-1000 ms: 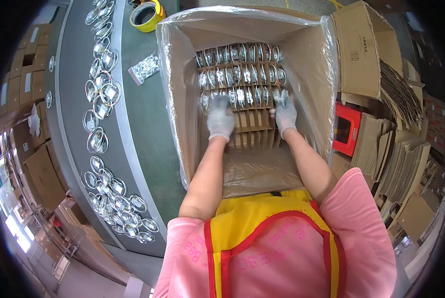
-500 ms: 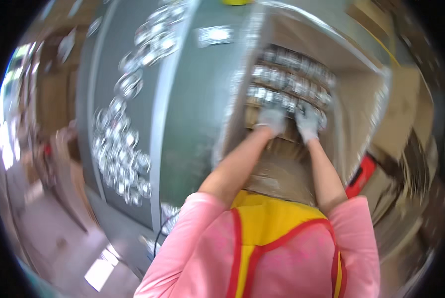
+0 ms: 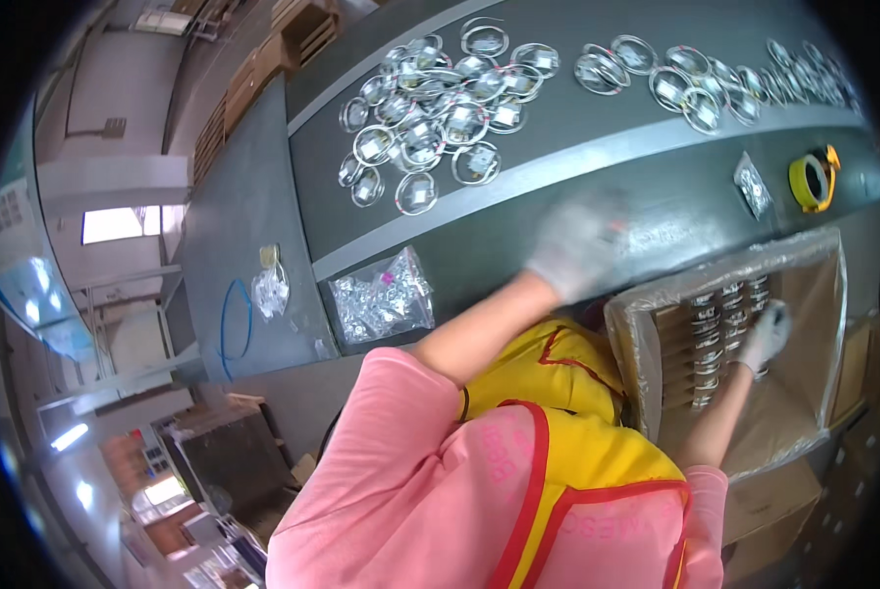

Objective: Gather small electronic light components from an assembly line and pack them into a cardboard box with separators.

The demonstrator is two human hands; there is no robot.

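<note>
My left hand (image 3: 579, 245), in a pale glove, is above the green bench top, between the carton and a bag. Motion smears its fingers, so I cannot see whether it holds anything. Inside the plastic-lined carton (image 3: 724, 271) at the right, my gloved right hand (image 3: 766, 339) is beside upright rows of silvery coils (image 3: 731, 322) set among cardboard dividers. Its fingers are too small and partly hidden to read. Beyond my left hand, a heap of loose silvery coils with white tags (image 3: 440, 113) lies on the grey strip of the bench.
More coils (image 3: 690, 83) trail along the strip to the right. A clear bag of small shiny parts (image 3: 383, 297) lies left of my left arm. Near the carton are a small clear packet (image 3: 751, 187) and a yellow tape roll (image 3: 807, 185). A blue cord (image 3: 232, 324) lies far left.
My view has swung to the left. My left hand has come out of the carton and over the bench, while my right hand stays inside, by the rows of coils.
</note>
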